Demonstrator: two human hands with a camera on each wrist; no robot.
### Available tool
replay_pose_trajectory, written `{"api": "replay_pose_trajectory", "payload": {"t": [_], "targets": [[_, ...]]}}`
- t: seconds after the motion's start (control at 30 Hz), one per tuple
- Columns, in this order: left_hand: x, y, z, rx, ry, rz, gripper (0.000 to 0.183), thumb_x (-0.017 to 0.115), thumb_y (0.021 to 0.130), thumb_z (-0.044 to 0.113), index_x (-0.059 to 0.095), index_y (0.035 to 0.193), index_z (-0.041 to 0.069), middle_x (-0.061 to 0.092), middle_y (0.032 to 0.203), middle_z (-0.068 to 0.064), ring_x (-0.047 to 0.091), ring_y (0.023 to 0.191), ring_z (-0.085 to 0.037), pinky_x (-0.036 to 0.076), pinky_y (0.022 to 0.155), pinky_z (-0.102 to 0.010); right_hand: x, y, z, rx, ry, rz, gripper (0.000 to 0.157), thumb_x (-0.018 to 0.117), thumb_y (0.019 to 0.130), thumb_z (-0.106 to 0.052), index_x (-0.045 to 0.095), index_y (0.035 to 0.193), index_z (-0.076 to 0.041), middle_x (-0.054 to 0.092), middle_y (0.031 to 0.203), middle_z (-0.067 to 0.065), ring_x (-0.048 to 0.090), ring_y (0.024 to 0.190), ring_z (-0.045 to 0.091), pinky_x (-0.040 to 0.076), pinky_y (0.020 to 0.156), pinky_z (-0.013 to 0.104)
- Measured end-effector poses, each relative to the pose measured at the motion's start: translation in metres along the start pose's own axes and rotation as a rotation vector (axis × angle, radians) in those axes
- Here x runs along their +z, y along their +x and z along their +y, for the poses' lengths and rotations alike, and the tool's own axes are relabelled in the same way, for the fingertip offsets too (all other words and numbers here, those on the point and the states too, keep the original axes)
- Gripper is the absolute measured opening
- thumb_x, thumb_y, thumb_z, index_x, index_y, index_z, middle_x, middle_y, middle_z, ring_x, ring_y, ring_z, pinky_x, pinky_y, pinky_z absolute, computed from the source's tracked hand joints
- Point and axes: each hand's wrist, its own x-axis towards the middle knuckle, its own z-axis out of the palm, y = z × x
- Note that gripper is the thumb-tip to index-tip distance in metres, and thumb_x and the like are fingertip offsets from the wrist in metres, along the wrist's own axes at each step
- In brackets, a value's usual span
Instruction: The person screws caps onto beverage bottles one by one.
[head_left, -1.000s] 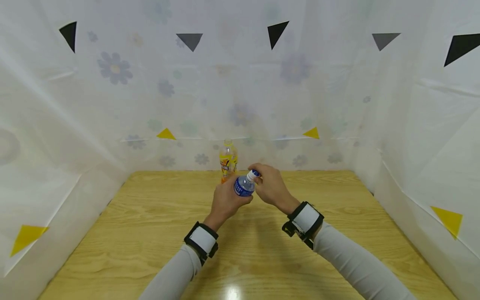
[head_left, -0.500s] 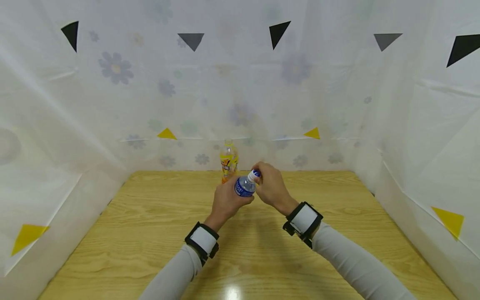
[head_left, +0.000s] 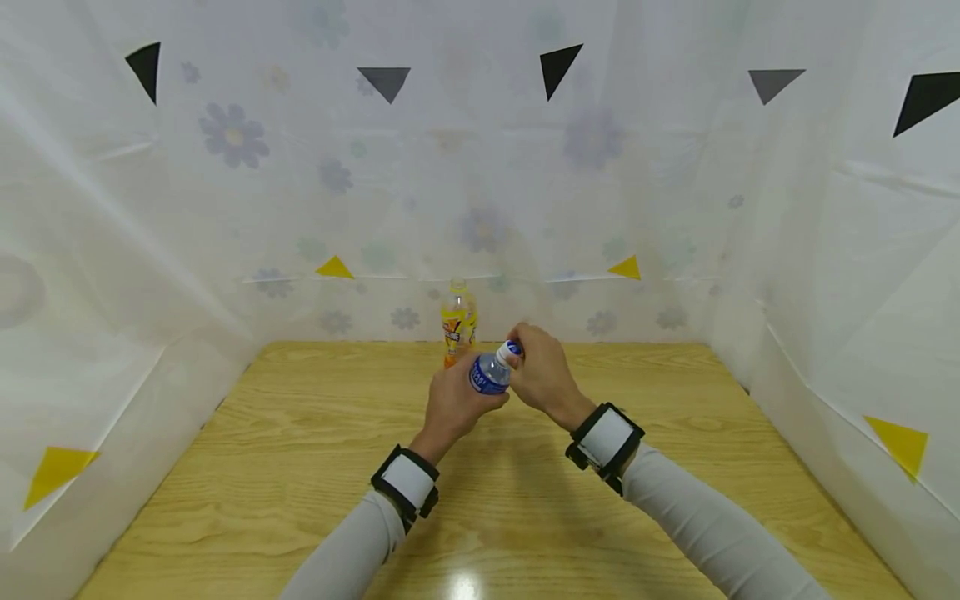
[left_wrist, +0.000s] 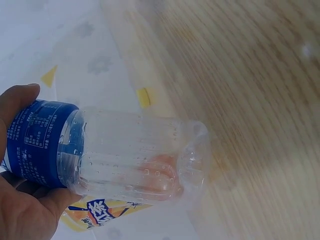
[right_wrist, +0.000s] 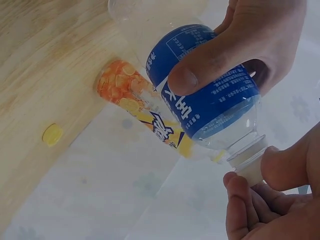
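Note:
My left hand (head_left: 456,402) grips a clear plastic bottle (left_wrist: 130,155) round its blue label. The bottle is tilted, its neck leaning toward the right hand, and droplets cling to its clear wall. With thumb and fingers, my right hand (head_left: 543,372) pinches the white cap (right_wrist: 251,171) at the bottle's mouth; the cap's top looks blue in the head view. Just behind the left hand stands a yellow-labelled drink bottle (head_left: 459,323) with an uncapped neck, its lower part covered by that hand.
A yellow bottle cap (right_wrist: 52,134) lies on the wooden table (head_left: 300,467), beyond the held bottle. White flowered sheeting (head_left: 450,183) walls in the back and both sides, with black, grey and yellow triangles on it.
My right hand and wrist have shifted very slightly while the fingers stay on the cap. The left hand keeps its grip on the bottle, and the yellow-labelled bottle stands where it was.

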Motion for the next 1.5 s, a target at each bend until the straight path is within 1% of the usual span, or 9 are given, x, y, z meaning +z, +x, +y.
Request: {"api": "replay_pose_trajectory", "payload": {"t": [0.23, 0.37, 0.57, 0.73, 0.93, 1.13, 1.33, 1.4, 1.5], "targets": [[0.002, -0.001, 0.0, -0.001, 0.002, 0.003, 0.059, 0.09, 0.074, 0.031, 0.066, 0.125, 0.011, 0.075, 0.11, -0.01, 0.072, 0.097, -0.025, 0.058, 0.081, -0.042, 0.002, 0.0, 0.002, 0.011, -0.013, 0.0, 0.009, 0.069, 0.088, 0.0, 0.061, 0.092, -0.001, 0.064, 0.087, 0.013, 0.062, 0.08, 0.027, 0.053, 0.071, 0.042], [0.002, -0.001, 0.0, 0.004, 0.003, 0.007, 0.059, 0.09, 0.075, 0.031, 0.066, 0.126, 0.011, 0.075, 0.11, -0.01, 0.072, 0.097, -0.025, 0.058, 0.081, -0.042, 0.002, 0.001, 0.003, 0.009, -0.02, 0.008, 0.009, 0.068, 0.089, -0.002, 0.059, 0.087, -0.002, 0.062, 0.082, 0.012, 0.059, 0.075, 0.026, 0.051, 0.067, 0.039], [0.003, -0.001, 0.002, 0.018, -0.003, 0.024, 0.059, 0.091, 0.074, 0.029, 0.067, 0.124, 0.011, 0.075, 0.11, -0.01, 0.072, 0.097, -0.026, 0.058, 0.082, -0.043, 0.002, 0.001, 0.005, -0.013, -0.012, 0.033, 0.016, 0.066, 0.088, -0.004, 0.054, 0.078, -0.005, 0.055, 0.072, 0.008, 0.052, 0.065, 0.023, 0.043, 0.059, 0.034], [0.005, -0.001, 0.001, 0.032, -0.01, 0.04, 0.058, 0.091, 0.073, 0.028, 0.067, 0.122, 0.01, 0.075, 0.107, -0.01, 0.072, 0.095, -0.025, 0.058, 0.08, -0.042, 0.002, 0.003, 0.008, -0.019, -0.02, 0.052, 0.023, 0.066, 0.086, -0.007, 0.049, 0.071, -0.007, 0.049, 0.066, 0.006, 0.046, 0.059, 0.021, 0.035, 0.055, 0.032], [0.006, -0.001, -0.001, 0.032, -0.007, 0.044, 0.059, 0.091, 0.073, 0.029, 0.067, 0.123, 0.011, 0.075, 0.107, -0.01, 0.072, 0.094, -0.025, 0.058, 0.079, -0.042, 0.003, 0.004, 0.011, -0.01, -0.015, 0.056, 0.029, 0.066, 0.087, -0.01, 0.045, 0.067, -0.009, 0.044, 0.062, 0.004, 0.042, 0.055, 0.019, 0.032, 0.052, 0.031], [0.005, -0.002, -0.001, 0.026, -0.013, 0.035, 0.059, 0.091, 0.073, 0.029, 0.067, 0.124, 0.011, 0.075, 0.107, -0.01, 0.072, 0.095, -0.025, 0.058, 0.08, -0.042, 0.002, 0.003, 0.01, 0.01, -0.007, 0.037, 0.028, 0.067, 0.09, -0.012, 0.048, 0.069, -0.008, 0.048, 0.063, 0.005, 0.044, 0.055, 0.019, 0.034, 0.051, 0.03], [0.003, -0.002, -0.001, 0.016, -0.025, 0.023, 0.06, 0.09, 0.074, 0.028, 0.066, 0.126, 0.01, 0.075, 0.111, -0.011, 0.072, 0.099, -0.026, 0.058, 0.084, -0.042, -0.001, 0.003, 0.007, 0.071, 0.003, -0.018, 0.023, 0.067, 0.093, -0.018, 0.054, 0.078, -0.006, 0.057, 0.071, 0.007, 0.052, 0.059, 0.02, 0.04, 0.051, 0.03], [0.003, -0.001, -0.001, 0.01, -0.027, 0.022, 0.06, 0.09, 0.074, 0.028, 0.066, 0.127, 0.011, 0.074, 0.112, -0.011, 0.072, 0.1, -0.026, 0.058, 0.085, -0.043, -0.001, 0.003, 0.006, 0.081, -0.008, -0.036, 0.021, 0.066, 0.095, -0.02, 0.056, 0.083, -0.005, 0.059, 0.075, 0.007, 0.054, 0.063, 0.02, 0.042, 0.052, 0.03], [0.002, -0.001, -0.002, 0.002, -0.034, 0.024, 0.061, 0.09, 0.074, 0.028, 0.066, 0.127, 0.011, 0.074, 0.112, -0.011, 0.071, 0.101, -0.026, 0.057, 0.085, -0.043, -0.002, 0.002, 0.004, 0.083, -0.026, -0.055, 0.021, 0.066, 0.096, -0.022, 0.06, 0.09, -0.003, 0.062, 0.082, 0.009, 0.058, 0.071, 0.021, 0.047, 0.059, 0.033]]}}
